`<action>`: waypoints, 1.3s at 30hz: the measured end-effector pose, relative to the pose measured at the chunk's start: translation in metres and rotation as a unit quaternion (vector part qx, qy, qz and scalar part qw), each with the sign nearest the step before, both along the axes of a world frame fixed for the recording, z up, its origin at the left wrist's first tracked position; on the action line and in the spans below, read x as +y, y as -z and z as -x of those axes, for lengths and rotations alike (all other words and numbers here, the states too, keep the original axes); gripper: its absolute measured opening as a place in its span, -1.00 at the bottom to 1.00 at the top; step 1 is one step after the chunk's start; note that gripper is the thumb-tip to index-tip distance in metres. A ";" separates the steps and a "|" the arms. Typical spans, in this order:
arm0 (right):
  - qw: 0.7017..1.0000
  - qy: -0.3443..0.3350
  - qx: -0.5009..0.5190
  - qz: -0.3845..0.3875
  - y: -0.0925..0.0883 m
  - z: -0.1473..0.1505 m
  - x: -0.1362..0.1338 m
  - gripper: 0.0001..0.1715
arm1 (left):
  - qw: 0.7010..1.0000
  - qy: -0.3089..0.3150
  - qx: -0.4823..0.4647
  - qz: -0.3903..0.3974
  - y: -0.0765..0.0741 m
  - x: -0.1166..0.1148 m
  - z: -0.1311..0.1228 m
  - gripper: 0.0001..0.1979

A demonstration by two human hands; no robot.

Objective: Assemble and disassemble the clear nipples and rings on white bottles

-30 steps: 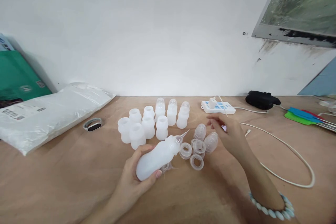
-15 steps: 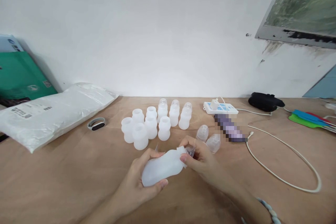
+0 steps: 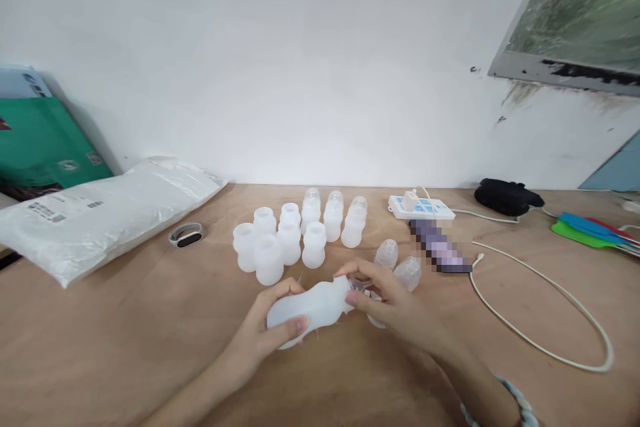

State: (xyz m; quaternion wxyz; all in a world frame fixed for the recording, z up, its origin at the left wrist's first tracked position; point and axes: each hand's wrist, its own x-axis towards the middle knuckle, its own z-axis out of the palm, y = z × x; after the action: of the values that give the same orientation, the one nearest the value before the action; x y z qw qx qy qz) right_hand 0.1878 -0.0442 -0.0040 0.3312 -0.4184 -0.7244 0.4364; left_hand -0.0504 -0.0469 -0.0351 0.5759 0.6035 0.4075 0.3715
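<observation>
A left hand [image 3: 259,329] clamps a white bottle [image 3: 323,307] well forward of the back edge of the bench [image 3: 150,337]; the right hand [image 3: 393,303] grips its neck, near what may be a clear teat [image 3: 357,285].

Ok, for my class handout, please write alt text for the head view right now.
A person's left hand grips a white bottle, nearly sideways, over a brown table, while the right hand holds it at the neck. Behind stand uncapped white bottles and three clear-capped bottles; two loose clear caps sit just beyond the right hand.
</observation>
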 end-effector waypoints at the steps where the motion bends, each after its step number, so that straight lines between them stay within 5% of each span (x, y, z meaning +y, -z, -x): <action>1: 1.000 -0.010 0.006 -0.018 0.000 0.000 0.000 -0.60 | 1.000 -0.013 0.003 0.002 0.003 0.001 0.001 -0.57; 4: 0.998 -0.007 0.013 -0.058 0.000 -0.001 0.000 -0.17 | 0.999 -0.033 0.013 0.006 0.008 0.003 0.003 -0.56; 8: 0.998 0.040 -0.046 -0.017 -0.001 0.001 -0.001 -0.64 | 0.999 -0.020 0.027 0.012 0.003 0.001 0.001 -0.56; 11: 0.999 0.007 -0.046 -0.019 -0.007 -0.001 0.000 -0.78 | 0.998 0.021 0.029 0.042 -0.006 0.000 -0.002 -0.57; 17: 0.999 -0.010 -0.038 -0.028 -0.010 -0.006 -0.002 -0.32 | 0.996 0.057 0.004 0.070 -0.013 0.003 -0.002 -0.60; 22: 0.997 -0.011 -0.072 -0.012 -0.011 -0.002 -0.004 -0.69 | 0.993 0.067 -0.031 0.095 -0.009 0.002 -0.002 -0.56; 26: 0.996 0.012 0.009 -0.084 -0.014 -0.009 -0.001 -0.61 | 0.977 0.106 -0.109 0.149 -0.002 0.004 -0.002 -0.47; 29: 0.995 0.042 0.058 -0.067 -0.012 -0.015 0.001 -0.56 | 0.974 0.077 -0.131 0.166 -0.002 0.005 -0.002 -0.46; 35: 0.994 -0.073 0.072 -0.035 -0.008 -0.011 0.003 -0.51 | 0.980 0.057 -0.148 0.120 -0.006 0.003 -0.005 -0.44; 39: 0.992 -0.090 0.065 -0.052 -0.007 -0.002 0.000 -0.49 | 0.982 0.063 -0.138 0.111 -0.003 0.002 -0.004 -0.38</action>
State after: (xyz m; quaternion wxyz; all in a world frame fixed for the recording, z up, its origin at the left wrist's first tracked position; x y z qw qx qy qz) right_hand 0.1895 -0.0446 0.0031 0.3586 -0.3046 -0.7578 0.4520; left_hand -0.0461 -0.0450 -0.0322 0.7125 0.5029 0.3242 0.3666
